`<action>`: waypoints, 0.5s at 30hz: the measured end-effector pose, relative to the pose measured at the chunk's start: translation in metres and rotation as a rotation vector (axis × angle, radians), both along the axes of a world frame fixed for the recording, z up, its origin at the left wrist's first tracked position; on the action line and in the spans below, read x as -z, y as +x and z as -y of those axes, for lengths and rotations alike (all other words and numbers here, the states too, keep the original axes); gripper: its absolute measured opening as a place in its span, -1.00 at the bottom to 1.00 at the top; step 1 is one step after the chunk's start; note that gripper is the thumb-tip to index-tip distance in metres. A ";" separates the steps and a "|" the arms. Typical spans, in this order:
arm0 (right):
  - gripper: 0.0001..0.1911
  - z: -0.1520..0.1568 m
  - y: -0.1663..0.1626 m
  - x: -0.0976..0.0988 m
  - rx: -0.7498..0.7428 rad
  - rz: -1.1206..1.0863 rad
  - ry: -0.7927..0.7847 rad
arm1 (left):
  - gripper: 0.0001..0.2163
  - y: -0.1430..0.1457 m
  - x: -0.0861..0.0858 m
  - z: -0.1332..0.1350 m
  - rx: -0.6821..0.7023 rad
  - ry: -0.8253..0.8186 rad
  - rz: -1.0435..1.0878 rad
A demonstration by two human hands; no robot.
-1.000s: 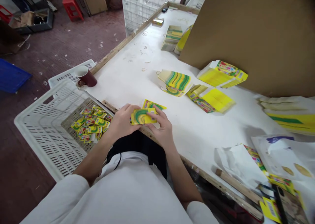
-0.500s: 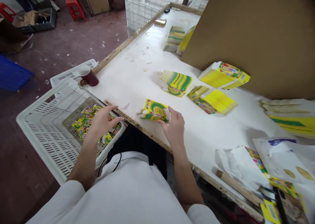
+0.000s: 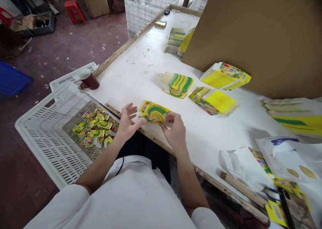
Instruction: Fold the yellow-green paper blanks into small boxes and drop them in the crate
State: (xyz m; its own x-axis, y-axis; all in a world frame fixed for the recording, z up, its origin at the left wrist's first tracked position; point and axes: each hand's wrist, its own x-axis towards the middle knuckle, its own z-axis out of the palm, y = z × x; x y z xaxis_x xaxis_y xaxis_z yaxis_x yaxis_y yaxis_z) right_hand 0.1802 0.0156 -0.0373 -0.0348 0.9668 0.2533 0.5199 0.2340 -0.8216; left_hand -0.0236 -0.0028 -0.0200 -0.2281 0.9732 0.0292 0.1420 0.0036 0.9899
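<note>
A flat yellow-and-green printed carton (image 3: 154,111) lies at the near edge of the white table (image 3: 141,78). My right hand (image 3: 174,130) pinches its right end between thumb and fingers. My left hand (image 3: 128,121) is beside the carton's left end, fingers spread, fingertips near or just touching it. To the left, a white slotted crate (image 3: 47,135) holds several small yellow-green packets (image 3: 97,128).
More flat cartons lie mid-table (image 3: 179,84), (image 3: 213,101), (image 3: 225,75), with stacks farther back (image 3: 175,38). A dark red cup (image 3: 88,78) stands at the table's left corner. A big brown cardboard sheet (image 3: 256,34) leans on the right. Plastic bags and paper (image 3: 289,158) crowd the near right.
My left hand went from the carton over to the crate and has come back to the carton's left end. The right hand now pinches a carton at the table edge.
</note>
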 end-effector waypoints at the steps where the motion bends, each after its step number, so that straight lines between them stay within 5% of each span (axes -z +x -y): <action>1: -0.68 0.002 -0.003 -0.002 -0.033 -0.064 -0.020 | -0.24 0.007 0.002 -0.002 -0.003 -0.013 0.120; 6: -0.74 0.010 -0.022 -0.011 -0.158 -0.262 -0.028 | -0.55 0.045 -0.002 -0.013 -0.044 -0.059 0.592; 15: -0.73 0.017 -0.042 -0.003 -0.037 -0.452 -0.112 | -0.65 0.057 0.011 -0.008 -0.063 0.102 0.553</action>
State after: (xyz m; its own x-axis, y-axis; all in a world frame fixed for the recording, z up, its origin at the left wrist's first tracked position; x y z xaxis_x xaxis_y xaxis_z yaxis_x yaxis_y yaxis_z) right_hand 0.1381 -0.0017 -0.0339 0.0197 0.9891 0.1457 0.0969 0.1432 -0.9849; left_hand 0.0336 0.0056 -0.0308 -0.2941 0.9556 -0.0179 -0.3956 -0.1047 0.9124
